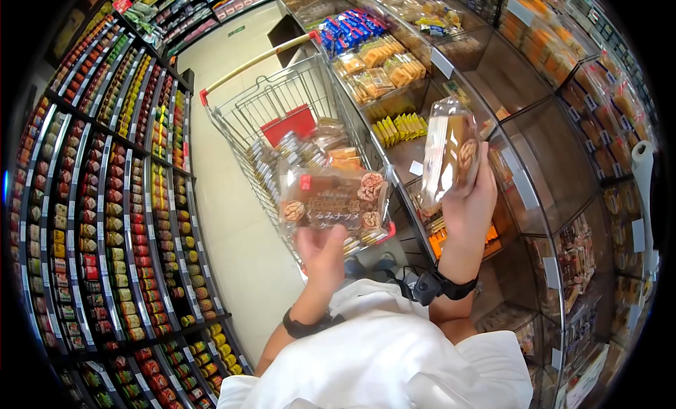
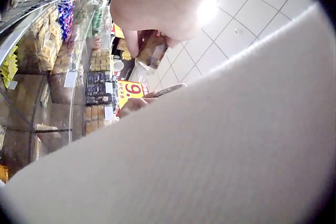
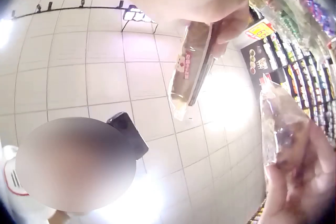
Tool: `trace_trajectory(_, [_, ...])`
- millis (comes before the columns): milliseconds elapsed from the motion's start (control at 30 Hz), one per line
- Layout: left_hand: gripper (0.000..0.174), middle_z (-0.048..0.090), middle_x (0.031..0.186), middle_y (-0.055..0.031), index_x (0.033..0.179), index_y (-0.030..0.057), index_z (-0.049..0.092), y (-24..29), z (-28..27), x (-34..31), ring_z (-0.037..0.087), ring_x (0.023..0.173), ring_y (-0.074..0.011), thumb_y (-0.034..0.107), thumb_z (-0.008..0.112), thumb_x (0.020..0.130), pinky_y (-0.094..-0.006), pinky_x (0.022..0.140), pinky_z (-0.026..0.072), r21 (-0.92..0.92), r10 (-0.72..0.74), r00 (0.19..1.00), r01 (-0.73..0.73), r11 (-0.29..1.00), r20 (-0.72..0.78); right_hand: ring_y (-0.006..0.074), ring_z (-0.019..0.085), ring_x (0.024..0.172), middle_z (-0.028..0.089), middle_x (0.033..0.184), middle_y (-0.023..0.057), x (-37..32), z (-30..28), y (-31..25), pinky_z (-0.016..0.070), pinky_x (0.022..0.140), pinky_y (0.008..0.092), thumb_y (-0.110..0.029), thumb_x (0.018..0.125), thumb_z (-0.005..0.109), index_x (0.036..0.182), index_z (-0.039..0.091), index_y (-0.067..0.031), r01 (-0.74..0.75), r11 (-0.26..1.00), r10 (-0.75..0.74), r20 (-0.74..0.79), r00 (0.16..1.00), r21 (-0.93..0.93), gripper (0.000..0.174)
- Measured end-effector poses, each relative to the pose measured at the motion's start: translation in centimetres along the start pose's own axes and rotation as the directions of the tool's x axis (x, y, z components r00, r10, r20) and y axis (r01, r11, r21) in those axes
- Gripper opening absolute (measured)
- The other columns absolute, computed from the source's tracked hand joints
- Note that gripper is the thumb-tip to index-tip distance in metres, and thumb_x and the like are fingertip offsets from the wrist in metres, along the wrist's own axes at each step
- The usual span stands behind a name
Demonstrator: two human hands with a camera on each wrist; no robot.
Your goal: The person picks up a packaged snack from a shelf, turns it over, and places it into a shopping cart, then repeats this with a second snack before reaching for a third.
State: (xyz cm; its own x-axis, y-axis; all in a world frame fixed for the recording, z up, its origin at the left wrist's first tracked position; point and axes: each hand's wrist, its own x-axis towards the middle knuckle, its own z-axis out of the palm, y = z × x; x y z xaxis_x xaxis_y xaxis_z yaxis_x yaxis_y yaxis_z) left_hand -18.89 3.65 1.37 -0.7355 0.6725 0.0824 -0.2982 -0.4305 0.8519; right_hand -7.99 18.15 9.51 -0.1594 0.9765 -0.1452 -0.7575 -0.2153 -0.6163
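The left grip (image 1: 322, 257) is partly closed on the lower edge of the flat walnut pack (image 1: 334, 200), its thumb across the printed front; the fingers behind are hidden, so their spread cannot be told. The right grip (image 1: 470, 205) is curled round the lower part of the upright walnut pack (image 1: 451, 152), open only as far as the pack's body, with fingers along its right side.

The flat walnut pack faces up in clear, shiny film, brown, with walnut pictures near its corners, pale lettering and a small red label. It is held over the near end of the shopping cart (image 1: 282, 92). The upright walnut pack leans slightly, apart from the other, in front of the display bins (image 1: 521, 141); glare crosses its clear wrap, and what seems to be a walnut picture shows beside the fingers.

Wrapped goods (image 1: 303, 147) lie in the cart. Yellow packets (image 1: 399, 130) sit in a bin beyond, and shelves of jars and cans (image 1: 105, 197) stand at the left.
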Motion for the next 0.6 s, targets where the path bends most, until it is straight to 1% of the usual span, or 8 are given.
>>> trace_trajectory(33, [0.042,0.05,0.109,-0.0088,0.118,0.0026,0.036,0.0,0.0,-0.1,0.051,0.097,-0.0194,0.005,0.055,0.081,-0.0359,0.08,0.0443,0.01,-0.006,1.0,0.006,1.0,-0.006,0.0163,0.059,0.082,0.056,0.101,0.0083,-0.1,-0.7,0.1,0.0473,0.061,0.0275,-0.032,0.09,0.041,0.106,0.05,-0.0049,-0.046,0.991,0.054,0.054,0.997,-0.126,0.033])
trace_trajectory(67, [0.043,0.05,0.11,-0.0089,0.119,0.0029,0.036,-0.1,-0.1,-0.1,0.051,0.097,-0.0194,0.004,0.054,0.08,-0.0354,0.08,0.0445,0.02,-0.011,1.0,0.011,1.0,-0.011,0.0181,0.059,0.08,0.057,0.099,0.0045,-0.1,-0.6,0.1,0.0463,0.056,0.0282,-0.039,0.087,0.046,0.107,0.05,-0.0106,-0.162,0.987,0.162,-0.101,0.982,0.007,0.035])
trace_trajectory(167, [0.044,0.049,0.112,-0.0098,0.12,0.0032,0.035,-0.3,-1.1,0.0,0.05,0.1,-0.0199,0.002,0.051,0.079,-0.0351,0.081,0.0445,-0.014,0.001,0.998,0.0,1.0,0.057,0.0171,0.057,0.077,0.056,0.096,0.0003,0.9,-3.8,1.2,0.0441,0.054,0.0282,-0.045,0.082,0.051,0.106,0.05,-0.0163,-0.288,0.958,0.285,0.093,0.954,0.013,0.038])
trace_trajectory(267, [0.04,0.049,0.114,-0.0107,0.12,0.0027,0.037,1.0,0.1,0.4,0.05,0.101,-0.0211,0.002,0.047,0.081,-0.0357,0.082,0.0443,-0.124,0.013,0.985,0.009,0.992,0.174,0.018,0.05,0.052,0.053,0.096,-0.0009,-0.1,-1.6,1.2,0.0405,0.044,0.0264,-0.038,0.083,0.053,0.105,0.051,-0.0164,-0.338,0.923,0.355,-0.069,0.932,0.183,0.031])
trace_trajectory(400, [0.039,0.046,0.116,-0.0133,0.12,0.0008,0.034,-0.2,-0.2,1.0,0.05,0.101,-0.0236,0.007,0.046,0.084,-0.0372,0.083,0.0434,-0.103,0.071,0.996,-0.065,0.993,0.053,0.0197,0.053,0.071,0.054,0.098,-0.001,-0.1,-2.0,1.3,0.043,0.055,0.0291,-0.039,0.082,0.054,0.101,0.055,-0.0165,-0.369,0.9,0.387,-0.037,0.921,0.232,0.029])
trace_trajectory(467, [0.037,0.046,0.116,-0.0132,0.119,0.0005,0.034,-0.3,0.3,1.3,0.051,0.1,-0.0234,0.009,0.045,0.085,-0.0374,0.082,0.0438,-0.086,0.07,0.996,-0.066,0.994,0.052,0.0185,0.051,0.083,0.055,0.1,0.001,0.3,-3.2,1.7,0.0433,0.062,0.0292,-0.04,0.083,0.052,0.102,0.054,-0.0149,-0.366,0.901,0.333,0.169,0.928,0.233,0.031])
trace_trajectory(533, [0.031,0.049,0.113,-0.0112,0.117,0.0014,0.038,-0.4,0.7,1.5,0.052,0.099,-0.0225,0.011,0.043,0.088,-0.0373,0.081,0.0453,-0.077,0.092,0.992,-0.086,0.993,0.082,0.0177,0.052,0.084,0.056,0.1,0.0015,-0.1,-3.1,1.0,0.0437,0.064,0.0291,-0.039,0.084,0.05,0.103,0.053,-0.0145,-0.375,0.895,0.35,0.14,0.926,0.24,0.031])
trace_trajectory(600, [0.03,0.05,0.112,-0.0116,0.116,0.0013,0.039,-0.6,1.2,1.7,0.053,0.097,-0.0213,0.012,0.043,0.088,-0.0362,0.08,0.0464,-0.072,0.082,0.993,-0.076,0.994,0.085,0.017,0.055,0.065,0.059,0.081,0.0046,0.0,-2.9,0.8,0.0445,0.056,0.029,-0.041,0.086,0.046,0.096,0.055,-0.0101,-0.337,0.909,0.321,0.103,0.942,0.246,0.034])
